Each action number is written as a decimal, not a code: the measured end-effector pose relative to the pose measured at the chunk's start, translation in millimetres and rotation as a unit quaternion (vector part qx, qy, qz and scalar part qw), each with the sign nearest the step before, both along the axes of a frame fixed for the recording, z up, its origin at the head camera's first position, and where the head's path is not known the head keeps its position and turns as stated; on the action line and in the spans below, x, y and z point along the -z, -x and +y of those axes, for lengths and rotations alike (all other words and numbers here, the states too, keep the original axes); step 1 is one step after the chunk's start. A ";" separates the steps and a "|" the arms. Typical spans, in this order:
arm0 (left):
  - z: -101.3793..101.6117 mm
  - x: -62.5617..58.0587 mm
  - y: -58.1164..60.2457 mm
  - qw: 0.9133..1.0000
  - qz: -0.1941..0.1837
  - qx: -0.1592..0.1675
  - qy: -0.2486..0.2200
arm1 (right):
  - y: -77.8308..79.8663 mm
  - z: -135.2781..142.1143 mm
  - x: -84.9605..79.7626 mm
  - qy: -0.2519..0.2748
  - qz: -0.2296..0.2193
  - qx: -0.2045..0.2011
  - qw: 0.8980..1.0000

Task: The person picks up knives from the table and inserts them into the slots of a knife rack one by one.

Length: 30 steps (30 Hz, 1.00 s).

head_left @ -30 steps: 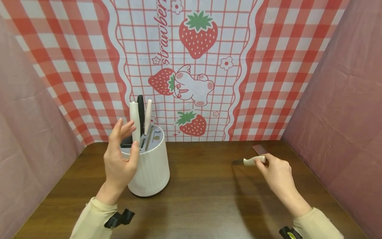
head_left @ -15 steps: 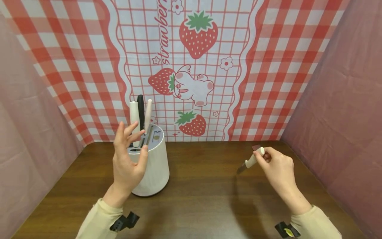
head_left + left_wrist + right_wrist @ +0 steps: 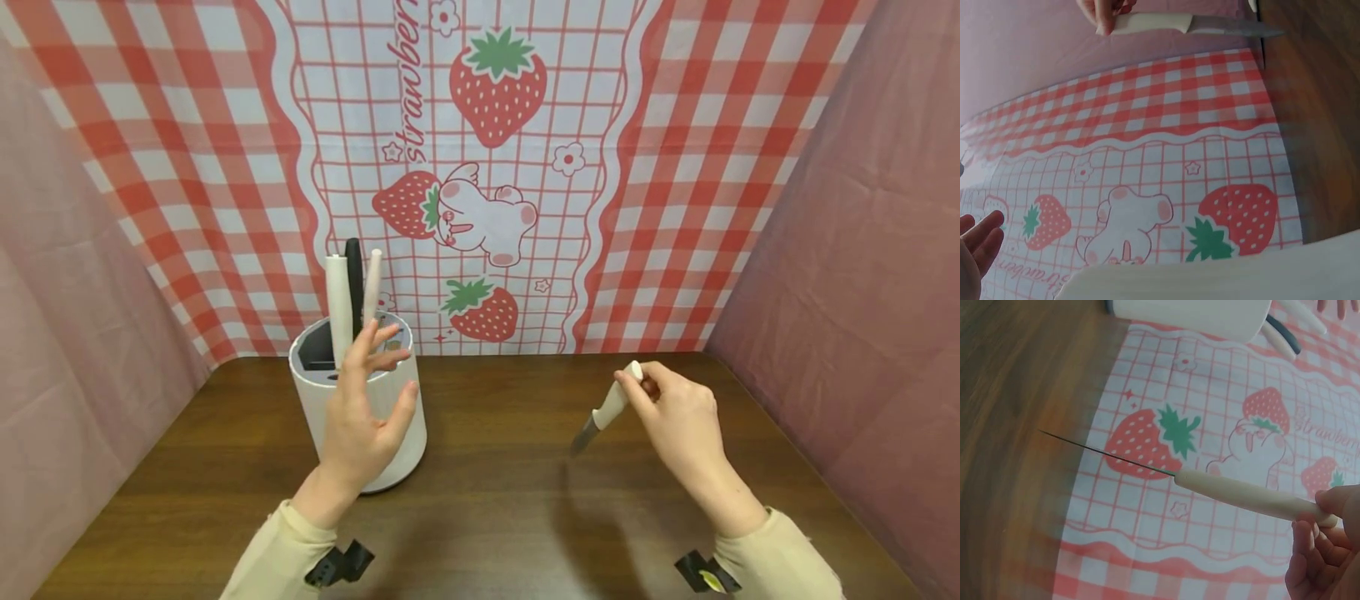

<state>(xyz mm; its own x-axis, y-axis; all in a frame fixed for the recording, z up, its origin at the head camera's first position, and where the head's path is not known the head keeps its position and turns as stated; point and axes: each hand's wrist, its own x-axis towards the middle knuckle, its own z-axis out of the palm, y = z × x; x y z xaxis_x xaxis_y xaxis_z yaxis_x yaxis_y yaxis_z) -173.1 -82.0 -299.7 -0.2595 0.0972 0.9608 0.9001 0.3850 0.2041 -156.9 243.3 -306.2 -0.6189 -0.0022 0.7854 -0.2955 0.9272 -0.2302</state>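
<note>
My right hand [image 3: 678,421] pinches the end of a small knife's cream handle [image 3: 612,406] between thumb and fingers. The knife's blade [image 3: 1107,453] points down and to the left, above the wooden table. In the left wrist view the same knife [image 3: 1154,23] shows side-on at the top. My left hand [image 3: 367,425] is raised in front of the white knife block [image 3: 408,425], fingers spread and holding nothing. It hides part of the block's front and top. Upright in the block stand a white handle [image 3: 339,304], a black handle [image 3: 354,279] and a pale pink handle [image 3: 372,287].
A brown wooden table [image 3: 495,533] lies under both hands. A red-and-white strawberry-print cloth [image 3: 480,242] hangs behind it, with pink cloth walls [image 3: 817,275] on either side. Slots open in the block's grey top [image 3: 318,377].
My right hand has moved left with the knife, whose blade has swung to point downward. My left hand has moved right across the block's front, away from the white handle.
</note>
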 end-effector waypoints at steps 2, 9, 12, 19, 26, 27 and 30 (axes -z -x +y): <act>3.4 1.9 0.7 1.000 0.000 0.004 0.005 | -1.2 -3.9 -2.0 0.000 0.000 -0.003 1.000; 13.5 6.7 0.8 0.999 -0.017 0.012 0.026 | -6.9 -17.3 -8.2 0.019 0.000 -0.016 1.000; 18.1 8.7 1.5 0.999 -0.021 0.014 0.028 | -8.9 -22.9 -9.9 0.024 -0.003 -0.022 0.999; 29.3 11.2 4.5 0.999 -0.008 0.023 0.038 | -11.3 -35.5 -11.9 0.032 0.000 -0.046 0.998; 40.6 15.7 3.8 0.997 -0.037 0.013 0.066 | -10.2 -50.0 -13.4 0.039 0.002 -0.071 0.997; 42.4 16.9 3.5 0.996 -0.044 0.013 0.072 | -10.1 -52.3 -13.3 0.042 0.001 -0.073 0.996; 48.4 21.0 2.6 0.994 -0.059 0.006 0.091 | -9.1 -59.5 -12.7 0.051 -0.002 -0.080 0.995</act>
